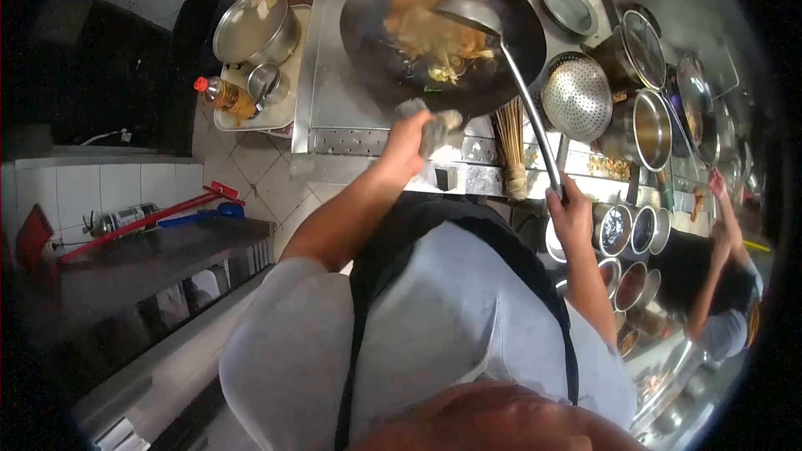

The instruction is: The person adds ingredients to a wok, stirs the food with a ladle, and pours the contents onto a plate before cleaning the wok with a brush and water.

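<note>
A large black wok (368, 50) sits on the steel stove, with browned food (434, 29) in it, blurred by motion or steam. My left hand (408, 144) is closed around a grey folded cloth (436, 135) at the wok's near rim; whether a handle lies under the cloth is hidden. In my right hand (572, 215) is the end of a long-handled ladle (535, 113). The ladle's bowl hangs over the food, its rounded back facing up. A bamboo wok brush (511, 150) lies between the wok and my right hand.
To the right are a perforated strainer (578, 98), a metal bowl (568, 7) and several pots (652, 129). On the left, a tray (276, 117) holds a large pot (255, 29) and a red-capped bottle (224, 98). Another person's arm (727, 209) shows at far right.
</note>
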Demonstrator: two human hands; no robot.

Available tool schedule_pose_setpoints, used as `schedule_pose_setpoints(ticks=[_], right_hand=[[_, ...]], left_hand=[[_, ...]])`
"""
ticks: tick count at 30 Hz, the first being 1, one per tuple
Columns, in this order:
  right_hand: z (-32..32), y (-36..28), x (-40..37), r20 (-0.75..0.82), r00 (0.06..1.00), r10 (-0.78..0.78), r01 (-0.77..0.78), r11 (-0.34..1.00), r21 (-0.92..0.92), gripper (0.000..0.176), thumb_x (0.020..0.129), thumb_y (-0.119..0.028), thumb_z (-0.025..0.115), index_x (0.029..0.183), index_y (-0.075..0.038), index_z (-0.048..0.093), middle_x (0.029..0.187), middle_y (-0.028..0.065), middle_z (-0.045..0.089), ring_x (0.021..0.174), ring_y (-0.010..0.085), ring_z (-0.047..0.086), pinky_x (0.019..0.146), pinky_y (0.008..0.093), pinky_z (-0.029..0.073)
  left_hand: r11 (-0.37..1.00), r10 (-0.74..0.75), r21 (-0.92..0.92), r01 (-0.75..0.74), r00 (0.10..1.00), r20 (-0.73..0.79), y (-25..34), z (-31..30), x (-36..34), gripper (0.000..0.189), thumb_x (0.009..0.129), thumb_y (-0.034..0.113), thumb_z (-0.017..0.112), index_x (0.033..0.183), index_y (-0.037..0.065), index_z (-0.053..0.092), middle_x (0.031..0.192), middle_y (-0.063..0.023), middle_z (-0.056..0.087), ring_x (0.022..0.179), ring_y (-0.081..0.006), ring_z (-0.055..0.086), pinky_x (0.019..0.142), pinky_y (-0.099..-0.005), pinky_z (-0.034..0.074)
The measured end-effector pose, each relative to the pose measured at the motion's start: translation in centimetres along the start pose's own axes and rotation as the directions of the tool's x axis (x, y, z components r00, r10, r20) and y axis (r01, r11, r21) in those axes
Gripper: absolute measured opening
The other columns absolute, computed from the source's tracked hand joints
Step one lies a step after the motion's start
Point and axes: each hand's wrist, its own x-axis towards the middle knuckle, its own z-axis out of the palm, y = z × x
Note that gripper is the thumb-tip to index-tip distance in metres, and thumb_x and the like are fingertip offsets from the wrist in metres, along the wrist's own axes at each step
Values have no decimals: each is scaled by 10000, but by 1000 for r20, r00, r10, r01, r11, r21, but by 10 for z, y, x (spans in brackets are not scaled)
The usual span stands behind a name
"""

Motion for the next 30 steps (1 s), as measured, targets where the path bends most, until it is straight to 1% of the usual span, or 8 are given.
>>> schedule_pose_setpoints(ticks=[8,12,16,20,21,22,26,30], right_hand=[[35,-22,26,-179,984,-1,31,987,160,326,912,-260,668,1117,-15,604,753,189,612,692,292,603,678,406,491],[57,-31,27,-36,999,14,-13,999,36,276,931,-216,599,1061,-1,485,906,322,620,841,493,608,739,510,478],[91,2,26,110,980,166,-172,984,43,287,947,-208,574,1106,11,480,966,350,612,908,509,605,787,523,472],[56,42,32,-67,994,-85,88,996,34,421,943,-229,611,1304,-28,528,948,297,648,880,422,658,766,459,499],[10,16,35,126,976,178,-176,984,-27,507,938,-245,630,1397,-70,506,957,257,671,873,397,665,761,448,509],[-12,70,58,183,977,111,-72,976,-208,526,944,-225,625,1437,-110,485,990,225,688,896,371,676,773,447,516],[-171,-72,52,345,916,-205,351,826,-440,523,848,-109,647,1365,-125,567,899,236,676,806,375,666,738,447,502],[-187,-122,57,432,891,-138,399,693,-601,526,845,-119,621,1367,-154,567,915,246,666,834,420,656,745,491,499]], left_hand=[[993,64,-98,-67,997,-31,22,21,61,146,892,140,604,923,2,640,878,-128,692,778,-275,704,721,-427,595],[989,-22,-149,7,995,-99,19,16,61,204,878,215,665,974,36,644,918,-118,697,843,-274,703,782,-440,594],[976,-62,-212,43,995,-84,35,40,37,239,876,241,682,983,33,635,899,-120,694,826,-282,701,809,-434,598],[980,-96,-175,94,995,-6,29,16,77,248,879,241,679,969,15,631,887,-138,696,797,-283,703,767,-433,600],[995,-25,-98,23,1000,-18,19,3,93,252,883,235,672,972,3,631,886,-143,699,790,-285,706,749,-436,599],[999,33,-13,-34,999,-32,6,-10,105,255,886,229,665,974,-8,631,885,-148,701,784,-286,709,730,-439,597],[984,39,-174,-47,998,-45,2,45,-3,255,1019,200,483,1139,21,619,1025,-141,702,897,-258,712,773,-415,597],[982,-11,-186,-13,992,-125,-15,39,-20,276,1022,199,461,1154,12,615,1075,-133,703,899,-253,715,798,-404,595]])
